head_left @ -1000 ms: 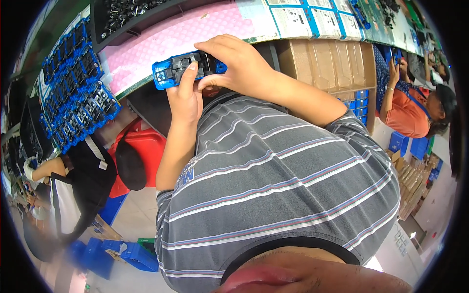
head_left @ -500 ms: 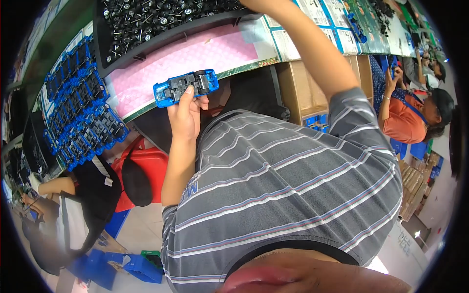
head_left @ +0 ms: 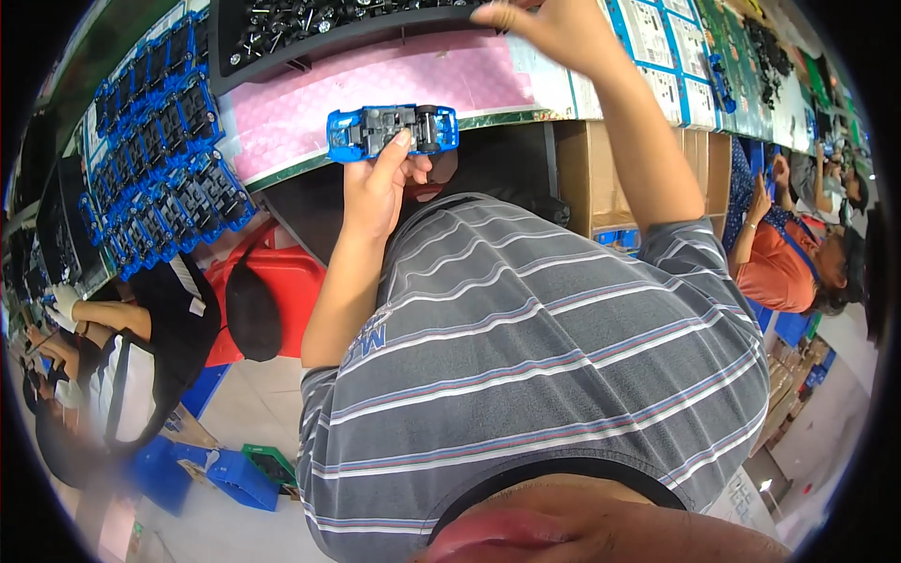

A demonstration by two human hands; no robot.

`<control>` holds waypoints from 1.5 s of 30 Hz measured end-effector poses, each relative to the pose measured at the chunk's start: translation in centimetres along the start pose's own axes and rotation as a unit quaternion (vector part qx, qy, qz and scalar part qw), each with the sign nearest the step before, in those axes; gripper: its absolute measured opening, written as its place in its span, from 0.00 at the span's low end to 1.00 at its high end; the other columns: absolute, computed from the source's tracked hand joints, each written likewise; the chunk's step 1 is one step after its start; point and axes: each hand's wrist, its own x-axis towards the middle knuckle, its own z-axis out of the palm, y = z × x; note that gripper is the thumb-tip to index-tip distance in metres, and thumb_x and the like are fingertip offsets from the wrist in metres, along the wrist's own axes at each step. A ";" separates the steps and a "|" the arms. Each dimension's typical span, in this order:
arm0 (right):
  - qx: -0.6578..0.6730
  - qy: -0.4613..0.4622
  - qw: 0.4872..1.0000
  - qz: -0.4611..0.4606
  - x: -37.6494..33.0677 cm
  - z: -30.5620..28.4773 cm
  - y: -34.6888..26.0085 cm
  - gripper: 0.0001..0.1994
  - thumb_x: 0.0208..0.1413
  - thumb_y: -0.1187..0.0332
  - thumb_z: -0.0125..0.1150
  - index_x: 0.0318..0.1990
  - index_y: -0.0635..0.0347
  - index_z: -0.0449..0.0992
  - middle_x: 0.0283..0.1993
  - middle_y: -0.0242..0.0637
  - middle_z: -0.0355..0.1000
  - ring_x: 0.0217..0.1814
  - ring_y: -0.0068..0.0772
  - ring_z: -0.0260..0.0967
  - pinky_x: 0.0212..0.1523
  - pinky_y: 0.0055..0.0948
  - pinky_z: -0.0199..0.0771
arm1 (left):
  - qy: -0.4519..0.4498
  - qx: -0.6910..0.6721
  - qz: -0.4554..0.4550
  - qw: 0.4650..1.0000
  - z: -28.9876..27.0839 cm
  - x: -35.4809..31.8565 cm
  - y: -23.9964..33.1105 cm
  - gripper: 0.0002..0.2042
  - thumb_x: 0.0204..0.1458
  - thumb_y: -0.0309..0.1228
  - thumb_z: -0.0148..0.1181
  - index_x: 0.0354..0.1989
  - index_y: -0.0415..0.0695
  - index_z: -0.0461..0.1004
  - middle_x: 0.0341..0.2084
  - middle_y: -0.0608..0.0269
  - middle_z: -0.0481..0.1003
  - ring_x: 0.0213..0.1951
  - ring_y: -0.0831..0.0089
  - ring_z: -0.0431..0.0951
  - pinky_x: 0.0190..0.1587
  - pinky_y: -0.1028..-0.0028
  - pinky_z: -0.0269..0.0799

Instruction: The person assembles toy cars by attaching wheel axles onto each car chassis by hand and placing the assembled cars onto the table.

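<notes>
My left hand (head_left: 377, 192) is closed on a blue toy car (head_left: 371, 131), thumb on top. The car's black underside faces up, and one pair of black wheels shows near its right end. It is held at the front edge of the bench, over pink padding (head_left: 375, 80). A black tray (head_left: 352, 42) of small black wheels with metal axles lies beyond. By that tray's right end is my right hand (head_left: 563, 38), its thumb stretched away from the fingers. The picture's upper edge cuts off part of those fingers, and nothing shows in them.
Rows of blue toy cars (head_left: 174, 141) lie underside up at the left. Right of the padding are white printed sheets (head_left: 648, 38). Below the bench stands a cardboard box (head_left: 577, 178). A red chair (head_left: 296, 291) and co-workers (head_left: 784, 263) are at the sides.
My right hand has pulled back a little from the tray, and its thumb is now spread. The toy car in my left hand sits slightly higher and further right in view, turned more level.
</notes>
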 end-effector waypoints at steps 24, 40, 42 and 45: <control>-0.151 -0.071 0.981 0.094 -6.4 7.2 0.1 0.11 0.51 0.72 0.70 0.40 0.68 0.78 0.37 0.42 0.76 0.38 0.38 0.75 0.41 0.31 0.75 | 0.106 0.138 0.184 0.967 -4.5 -3.7 5.1 0.20 0.67 0.37 0.50 0.63 0.45 0.56 0.45 0.59 0.74 0.40 0.70 0.79 0.38 0.69 0.79; -0.317 -0.035 0.946 0.060 -7.9 8.0 1.2 0.07 0.46 0.78 0.64 0.35 0.65 0.76 0.33 0.44 0.71 0.38 0.49 0.70 0.41 0.42 0.70 | 0.323 0.234 0.200 0.895 -33.7 7.2 37.8 0.14 0.61 0.36 0.61 0.49 0.40 0.70 0.38 0.62 0.79 0.30 0.74 0.81 0.26 0.79 0.77; -0.324 -0.042 0.943 0.065 -7.9 7.8 1.2 0.08 0.45 0.78 0.64 0.35 0.64 0.76 0.34 0.44 0.70 0.39 0.50 0.69 0.41 0.42 0.70 | 0.358 0.190 0.195 0.893 -38.0 11.0 40.8 0.14 0.61 0.37 0.62 0.46 0.40 0.72 0.36 0.62 0.79 0.29 0.75 0.81 0.25 0.80 0.76; -0.316 -0.047 0.946 0.054 -7.7 7.8 1.6 0.09 0.44 0.78 0.64 0.35 0.64 0.76 0.34 0.44 0.70 0.39 0.50 0.69 0.41 0.42 0.69 | 0.407 0.301 0.126 0.853 -45.4 13.0 46.3 0.15 0.59 0.40 0.64 0.42 0.40 0.76 0.31 0.63 0.79 0.27 0.76 0.79 0.23 0.81 0.71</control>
